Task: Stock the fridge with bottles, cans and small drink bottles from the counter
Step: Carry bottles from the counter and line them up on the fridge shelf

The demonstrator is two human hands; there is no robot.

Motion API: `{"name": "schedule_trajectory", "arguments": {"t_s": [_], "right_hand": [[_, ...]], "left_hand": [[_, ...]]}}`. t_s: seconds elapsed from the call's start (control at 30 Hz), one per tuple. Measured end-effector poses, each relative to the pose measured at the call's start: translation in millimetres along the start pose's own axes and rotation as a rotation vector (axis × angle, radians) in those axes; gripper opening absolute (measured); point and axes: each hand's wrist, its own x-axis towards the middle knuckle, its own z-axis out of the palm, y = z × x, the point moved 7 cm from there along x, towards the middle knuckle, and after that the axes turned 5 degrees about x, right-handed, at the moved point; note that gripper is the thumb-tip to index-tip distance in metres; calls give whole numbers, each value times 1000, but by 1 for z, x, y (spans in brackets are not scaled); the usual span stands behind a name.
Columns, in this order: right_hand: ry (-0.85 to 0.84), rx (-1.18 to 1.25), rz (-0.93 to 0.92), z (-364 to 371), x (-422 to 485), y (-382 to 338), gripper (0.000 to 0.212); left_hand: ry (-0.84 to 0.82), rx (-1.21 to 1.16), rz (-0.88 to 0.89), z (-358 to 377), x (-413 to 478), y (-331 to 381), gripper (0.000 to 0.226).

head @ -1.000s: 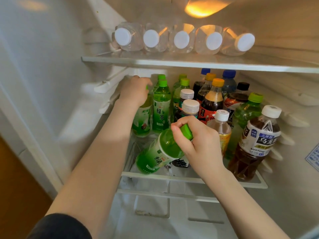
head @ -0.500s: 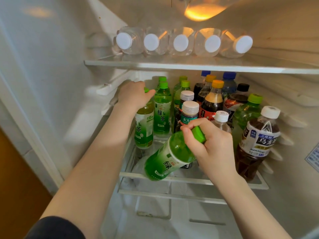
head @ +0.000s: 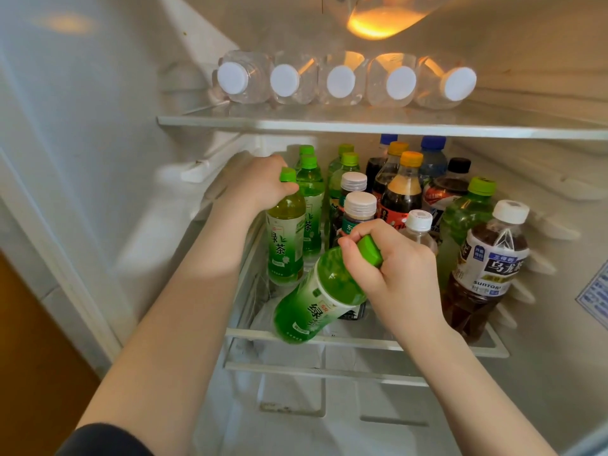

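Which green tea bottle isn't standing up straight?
The green tea bottle the right hand grips by its cap: it leans steeply, while the other green bottles stand upright.

Arms: two, bare along the forearm, both stretched forward; a dark sleeve (head: 105, 439) shows on the left one. The left hand (head: 260, 187), back upward, curls its fingers over the neck of an upright bottle (head: 285, 238). The right hand (head: 396, 271), knuckles up, wraps fingers and thumb round the cap end of a tilted bottle (head: 317, 301); the hands are near, not touching.
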Motion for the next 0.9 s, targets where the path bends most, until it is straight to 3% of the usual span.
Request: {"name": "schedule_trajectory", "arguments": {"t_s": [0.27, 0.67, 0.83, 0.9], "right_hand": [[0, -14, -2, 0, -1, -4, 33], [9, -18, 9, -2, -1, 1, 31], [5, -34, 11, -4, -1, 4, 30], [1, -39, 8, -4, -1, 4, 30]], "left_hand": [[-36, -123, 80, 12, 7, 19, 27], [-40, -173, 109, 20, 17, 23, 33], [-145, -307, 3, 20, 25, 13, 46], [-66, -284, -43, 12, 34, 7, 41]]}}
